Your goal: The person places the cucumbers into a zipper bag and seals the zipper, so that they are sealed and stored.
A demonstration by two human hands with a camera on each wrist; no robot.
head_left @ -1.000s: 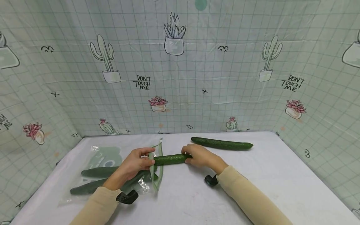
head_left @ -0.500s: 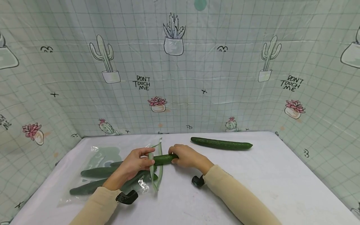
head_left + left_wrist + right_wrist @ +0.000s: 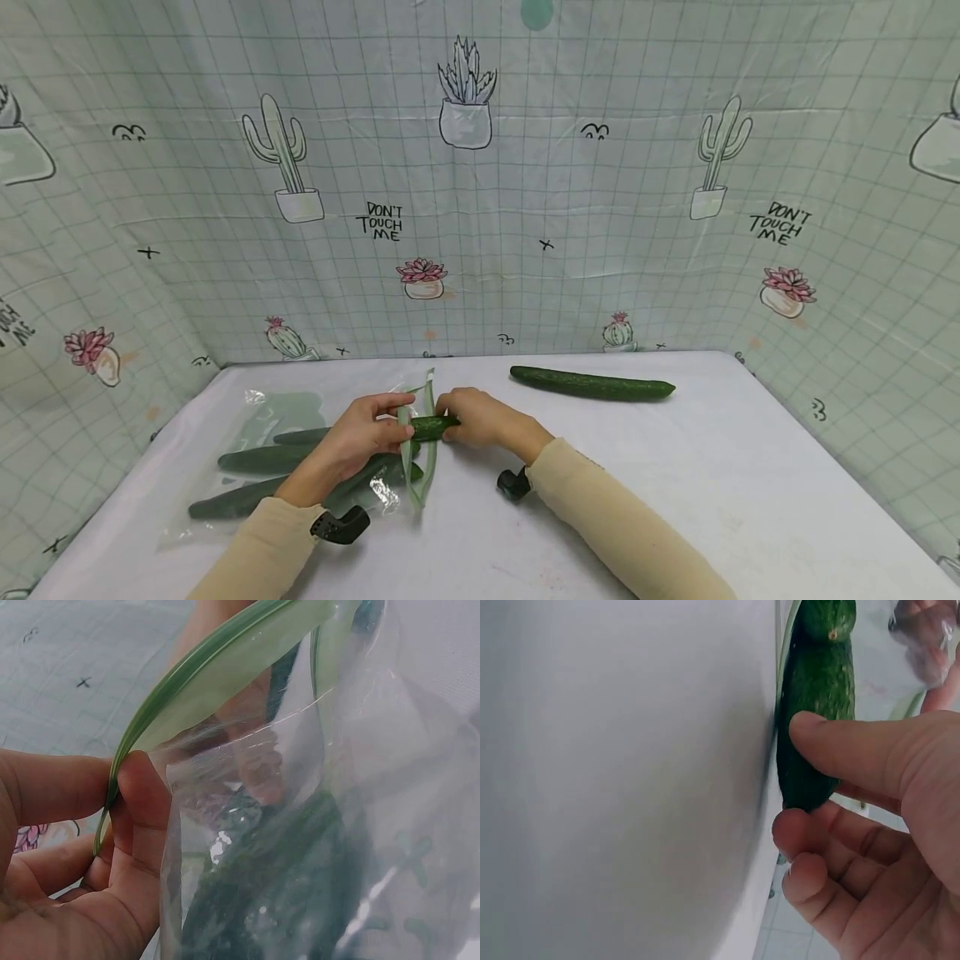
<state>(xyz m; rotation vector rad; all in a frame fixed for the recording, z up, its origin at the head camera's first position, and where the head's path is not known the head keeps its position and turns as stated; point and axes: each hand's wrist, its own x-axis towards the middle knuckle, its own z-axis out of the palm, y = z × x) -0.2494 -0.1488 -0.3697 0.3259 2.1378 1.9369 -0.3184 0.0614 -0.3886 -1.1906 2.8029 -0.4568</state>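
My left hand pinches the green zip edge of a clear plastic bag, holding its mouth apart. Inside the bag, which lies flat on the table, are several cucumbers. At the opening, my right hand grips the end of another cucumber between thumb and fingers. Most of that cucumber is inside the bag; only a short end shows outside the mouth in the head view. In the right wrist view, a second cucumber tip lies close against it within the bag.
One loose cucumber lies at the back of the white table, right of my hands. A patterned cloth with cactus drawings hangs behind the table and along both sides.
My right hand has moved left, sliding the cucumber further into the bag. My left hand stays at the bag's edge, and the loose cucumber has not moved.
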